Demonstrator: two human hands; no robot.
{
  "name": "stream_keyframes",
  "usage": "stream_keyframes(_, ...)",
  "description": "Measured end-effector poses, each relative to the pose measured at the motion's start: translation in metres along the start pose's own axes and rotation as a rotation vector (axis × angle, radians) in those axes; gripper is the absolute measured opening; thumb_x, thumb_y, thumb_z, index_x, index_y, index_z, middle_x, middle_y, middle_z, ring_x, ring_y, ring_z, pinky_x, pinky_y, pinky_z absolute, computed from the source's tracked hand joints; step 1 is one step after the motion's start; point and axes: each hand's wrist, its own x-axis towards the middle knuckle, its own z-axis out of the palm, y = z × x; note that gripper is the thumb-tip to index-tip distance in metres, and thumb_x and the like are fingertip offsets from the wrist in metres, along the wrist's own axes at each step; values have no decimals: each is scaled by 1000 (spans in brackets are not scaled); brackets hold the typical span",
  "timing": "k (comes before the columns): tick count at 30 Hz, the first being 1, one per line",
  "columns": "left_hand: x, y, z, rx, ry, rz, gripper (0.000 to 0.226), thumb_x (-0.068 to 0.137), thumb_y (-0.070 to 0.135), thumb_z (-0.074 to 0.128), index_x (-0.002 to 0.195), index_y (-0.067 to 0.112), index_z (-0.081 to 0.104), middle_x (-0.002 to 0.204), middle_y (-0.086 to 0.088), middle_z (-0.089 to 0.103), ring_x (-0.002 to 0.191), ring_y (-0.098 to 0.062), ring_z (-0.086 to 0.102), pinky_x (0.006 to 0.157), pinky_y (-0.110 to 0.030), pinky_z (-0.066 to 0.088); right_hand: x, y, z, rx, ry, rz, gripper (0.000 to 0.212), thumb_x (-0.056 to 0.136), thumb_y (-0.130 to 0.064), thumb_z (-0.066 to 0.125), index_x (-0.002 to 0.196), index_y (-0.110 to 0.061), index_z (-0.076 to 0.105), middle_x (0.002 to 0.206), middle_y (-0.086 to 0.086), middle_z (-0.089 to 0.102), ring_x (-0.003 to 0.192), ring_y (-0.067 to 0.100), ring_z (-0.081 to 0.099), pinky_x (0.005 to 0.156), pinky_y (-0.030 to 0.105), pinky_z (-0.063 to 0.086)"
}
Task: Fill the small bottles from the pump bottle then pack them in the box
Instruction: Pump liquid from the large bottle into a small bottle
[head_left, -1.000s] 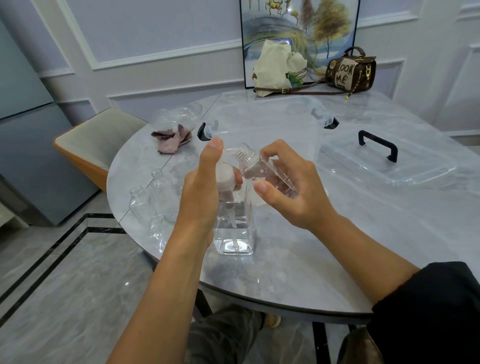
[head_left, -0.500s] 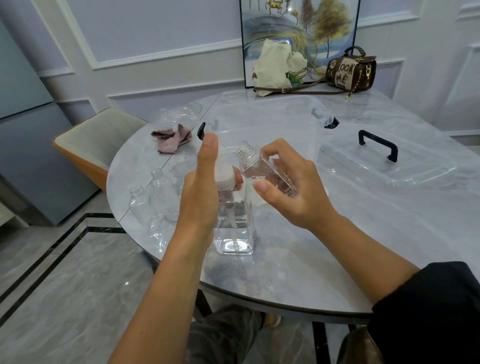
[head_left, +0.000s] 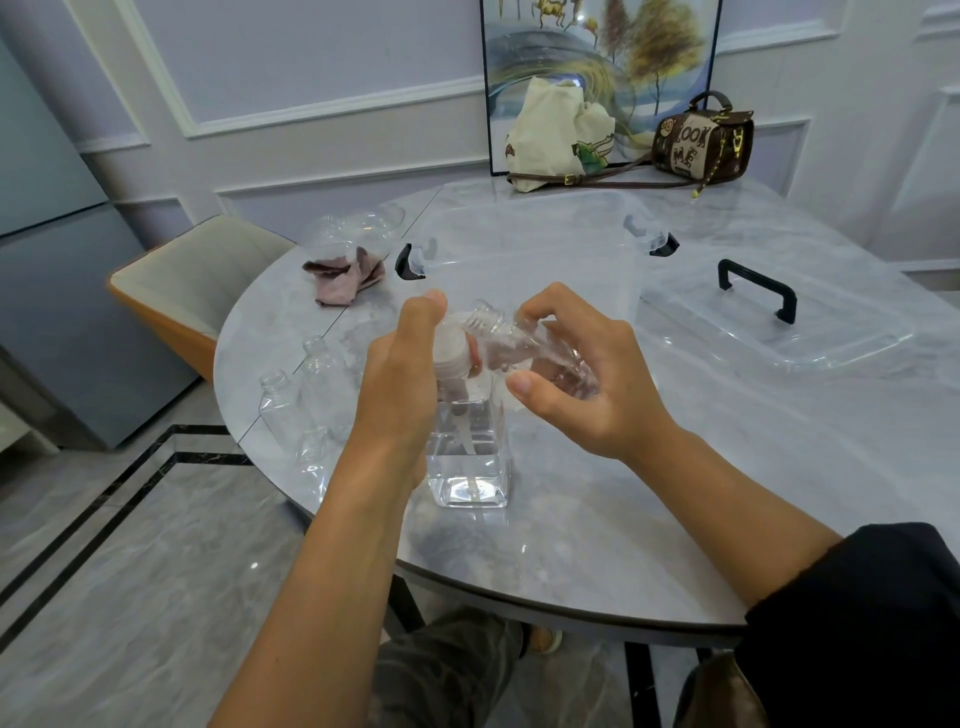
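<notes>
A square clear pump bottle stands near the table's front edge, part full of clear liquid. My left hand wraps its neck, thumb up on the white pump head. My right hand holds a small clear bottle tilted, its open threaded mouth against the pump spout. Several empty small bottles stand at the table's left edge. The clear box with black latches sits open behind my hands.
The box lid with a black handle lies to the right. A crumpled brown cloth and clear plastic packaging lie at the back left. Two bags lean at the far wall. A chair stands left of the grey marble table.
My left thumb has lowered slightly on the pump head. The small bottle stays at the spout.
</notes>
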Motion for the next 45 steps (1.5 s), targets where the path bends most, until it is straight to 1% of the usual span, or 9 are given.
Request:
stream_keyframes(9,-1,2,0,-30,13,-23,60,103,40,47,49,42,71,57,8,63,59,-13,54,73,-39,46,0,0,0,-9,-7,2,38,87,-37,67,98,-2,55,62,-2,52,52,10,44,57,16,35)
stream_keyframes(17,-3,-1,1,-11,9,29,63,98,71,41,65,29,76,95,-21,75,80,-23,67,91,-49,55,2,1,1,28,26,-1,38,90,-37,64,102,-2,53,60,-18,49,51,6,46,58,12,34)
stream_keyframes(22,-4,-1,2,-14,23,49,66,94,79,35,62,39,76,97,-16,77,95,-37,74,103,-59,52,2,3,2,29,20,-13,40,91,-36,64,103,1,55,63,-20,51,53,6,51,59,10,35)
stream_keyframes(26,-7,0,3,-6,16,62,61,77,86,32,58,46,74,86,-11,78,82,-21,69,104,-57,52,2,2,2,31,21,-9,41,91,-37,64,104,1,55,65,-17,52,52,7,50,58,12,36)
stream_keyframes(29,-7,0,3,-9,14,76,63,73,88,30,59,46,74,95,-12,78,86,-23,72,104,-56,52,3,1,2,25,22,-8,40,91,-37,63,104,0,55,66,-13,54,53,7,50,58,11,37)
stream_keyframes(33,-4,-3,2,-20,16,92,62,84,84,31,60,47,75,99,-14,78,100,-33,74,104,-57,52,3,1,2,18,16,-8,41,92,-38,63,105,0,55,66,-12,55,53,8,51,58,12,37)
stream_keyframes(36,-1,-5,1,-10,8,73,67,96,76,36,64,33,76,95,-20,76,84,-27,70,101,-59,51,2,1,2,21,15,1,36,91,-36,63,104,-4,54,67,-16,54,53,7,52,58,10,36)
stream_keyframes(41,1,-4,-1,3,-19,76,73,92,72,38,81,11,76,95,-19,77,90,-36,72,99,-58,51,2,-1,1,29,-2,2,30,90,-34,64,102,-10,53,63,-21,52,52,5,51,58,9,35)
stream_keyframes(45,2,-4,-1,-15,12,26,60,101,54,44,56,27,72,69,-7,68,71,-24,60,79,-46,48,0,1,1,10,-4,4,37,89,-36,66,100,-2,54,62,-11,51,52,7,46,57,14,35)
